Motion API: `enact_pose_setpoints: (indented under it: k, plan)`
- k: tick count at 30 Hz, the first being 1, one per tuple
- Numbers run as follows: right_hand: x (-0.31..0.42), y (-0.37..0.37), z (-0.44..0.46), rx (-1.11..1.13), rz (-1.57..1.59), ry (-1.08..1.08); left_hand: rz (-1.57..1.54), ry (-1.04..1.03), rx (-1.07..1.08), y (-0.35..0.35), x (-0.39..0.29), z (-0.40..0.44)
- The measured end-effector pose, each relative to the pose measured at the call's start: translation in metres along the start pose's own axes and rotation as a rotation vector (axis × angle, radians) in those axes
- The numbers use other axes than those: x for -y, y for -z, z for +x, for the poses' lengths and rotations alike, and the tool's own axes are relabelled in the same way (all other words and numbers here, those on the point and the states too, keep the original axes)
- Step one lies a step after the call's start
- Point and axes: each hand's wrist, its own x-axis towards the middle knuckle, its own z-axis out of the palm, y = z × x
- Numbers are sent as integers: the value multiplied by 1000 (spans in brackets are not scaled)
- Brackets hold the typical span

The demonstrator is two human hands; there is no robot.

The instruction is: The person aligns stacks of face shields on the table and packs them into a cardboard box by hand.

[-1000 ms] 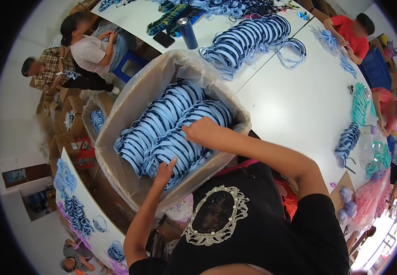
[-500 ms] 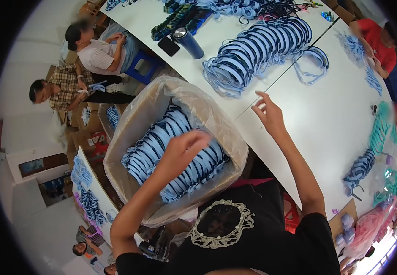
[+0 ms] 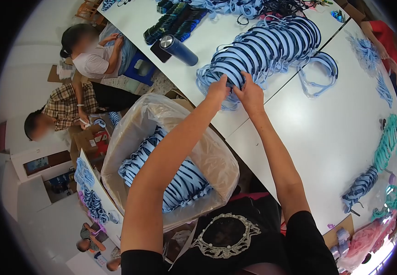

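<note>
A long stack of light-blue and dark-blue banded loops lies across the white table. At its near end, my left hand and my right hand are side by side, fingers closed around the end loops. Below and to the left stands a box lined with clear plastic, holding more of the striped loops, partly hidden behind my left arm. One separate loop rests to the right of the long stack.
A blue bottle stands beside a dark phone on the white table. Green bundles and a smaller blue bundle lie at the right. Several people are around; one in a plaid shirt is at the left.
Both hands have left the area over the box and reached the near end of the long stack, closing on its loops. The camera view has shifted.
</note>
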Motion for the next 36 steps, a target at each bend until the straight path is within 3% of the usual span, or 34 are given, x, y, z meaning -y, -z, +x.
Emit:
enact_pose_setpoints:
  k: [2, 6, 10, 12, 15, 19, 25, 30, 36]
  plan:
    - [7, 5, 10, 0, 6, -10, -126, -62, 57, 0, -10, 11]
    - [8, 24, 12, 117, 66, 38, -115, -105, -57, -2, -19, 43]
    - [-8, 27, 14, -95, 81, 75, -179, -122, -50, -7, -12, 60]
    - [-8, 24, 18, -186, -104, 213, -206, -107, -69, -7, -8, 64]
    - [2, 15, 24, -271, -225, 134, -260, -91, -106, -4, -13, 55]
    - [2, 14, 34, -249, -304, 156, -259, -88, -101, -6, -27, 40]
    - [-5, 13, 34, -182, -157, 113, -269, -85, -119, -7, -23, 40]
    - [20, 14, 30, -282, -73, 302, -342, -66, -140, -3, -24, 13]
    - [25, 19, 60, -169, -7, 365, -380, -32, -149, -3, -20, 29]
